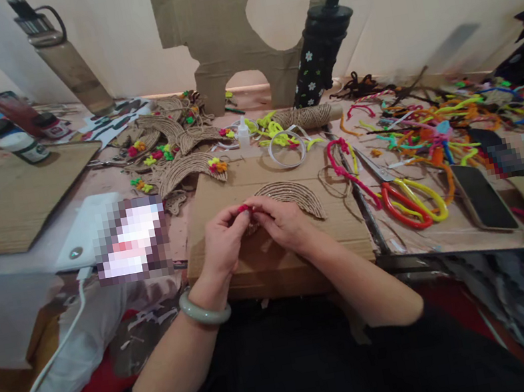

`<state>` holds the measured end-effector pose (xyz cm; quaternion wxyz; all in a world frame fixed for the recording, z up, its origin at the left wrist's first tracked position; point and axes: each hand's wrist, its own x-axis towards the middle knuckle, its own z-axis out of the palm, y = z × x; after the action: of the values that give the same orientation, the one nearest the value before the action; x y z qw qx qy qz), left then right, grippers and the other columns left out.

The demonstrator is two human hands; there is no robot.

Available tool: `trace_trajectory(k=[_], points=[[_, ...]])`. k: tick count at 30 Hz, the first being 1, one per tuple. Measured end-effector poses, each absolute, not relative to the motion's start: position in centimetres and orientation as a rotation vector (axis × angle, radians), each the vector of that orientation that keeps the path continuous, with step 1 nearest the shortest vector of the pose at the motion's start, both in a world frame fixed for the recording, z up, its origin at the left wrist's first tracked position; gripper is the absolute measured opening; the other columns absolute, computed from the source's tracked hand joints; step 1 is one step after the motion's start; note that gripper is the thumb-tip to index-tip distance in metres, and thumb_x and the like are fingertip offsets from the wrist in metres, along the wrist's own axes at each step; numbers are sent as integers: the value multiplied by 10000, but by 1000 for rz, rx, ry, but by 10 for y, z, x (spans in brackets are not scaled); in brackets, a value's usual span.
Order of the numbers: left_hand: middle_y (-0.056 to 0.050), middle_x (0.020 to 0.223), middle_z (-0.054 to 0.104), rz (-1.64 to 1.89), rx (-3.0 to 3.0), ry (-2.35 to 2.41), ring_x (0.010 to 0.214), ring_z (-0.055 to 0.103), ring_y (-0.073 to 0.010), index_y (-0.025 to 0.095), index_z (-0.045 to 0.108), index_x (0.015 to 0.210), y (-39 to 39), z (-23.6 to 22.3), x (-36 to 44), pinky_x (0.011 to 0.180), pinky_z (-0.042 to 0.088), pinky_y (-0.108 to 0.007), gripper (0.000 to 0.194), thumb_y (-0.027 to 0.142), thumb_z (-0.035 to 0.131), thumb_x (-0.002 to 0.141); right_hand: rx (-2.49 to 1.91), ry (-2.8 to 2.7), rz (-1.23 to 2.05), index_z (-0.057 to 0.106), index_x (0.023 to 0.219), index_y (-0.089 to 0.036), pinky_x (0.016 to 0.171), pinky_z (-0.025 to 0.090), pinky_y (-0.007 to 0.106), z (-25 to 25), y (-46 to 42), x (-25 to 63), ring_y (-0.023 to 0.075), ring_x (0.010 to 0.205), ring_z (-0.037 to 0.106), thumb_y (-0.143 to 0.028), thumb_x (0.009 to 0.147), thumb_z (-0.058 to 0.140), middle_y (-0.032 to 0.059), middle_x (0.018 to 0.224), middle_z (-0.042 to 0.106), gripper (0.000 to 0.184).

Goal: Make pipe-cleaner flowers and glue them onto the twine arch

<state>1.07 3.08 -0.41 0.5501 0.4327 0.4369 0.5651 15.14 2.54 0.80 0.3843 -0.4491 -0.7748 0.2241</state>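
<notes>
One left hand point(223, 238), one right hand point(286, 220): both pinching small red piece point(243, 209) beside cord arch point(297, 194). Hazard: slackened pinch could drop it; brushing knuckles could skew the cord arch.

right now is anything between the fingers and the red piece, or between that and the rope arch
Nothing visible: the left hand and right hand both hold the red piece. Toward the rope arch on the cardboard, no other object shows in between; only the hands cover part of the arch.
</notes>
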Motion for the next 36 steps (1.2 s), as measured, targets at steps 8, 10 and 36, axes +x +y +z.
trace_trajectory(k=[8,10,36], points=[[-6,654,653,1280,1307,1123,628,560,-131,175,730,714,27,-4,11,611,442,-234,84,249,708,681,-1141,-1912,482,671,839,-187,718,472,269,15,28,159,157,768,622,-250,877,530,45,809,686,159],[-1,643,650,1282,1381,1156,627,553,-135,183,725,693,26,-2,11,615,431,-239,48,219,700,675,-1148,-1888,562,662,805,-188,699,465,263,16,29,160,150,741,616,-248,858,546,36,788,683,141],[-3,639,613,1370,1713,1202,610,547,-127,178,665,650,21,1,15,599,414,-258,91,193,626,730,-1358,-1833,941,588,665,-172,528,360,227,21,33,167,109,532,507,-290,819,505,-15,561,572,211]])
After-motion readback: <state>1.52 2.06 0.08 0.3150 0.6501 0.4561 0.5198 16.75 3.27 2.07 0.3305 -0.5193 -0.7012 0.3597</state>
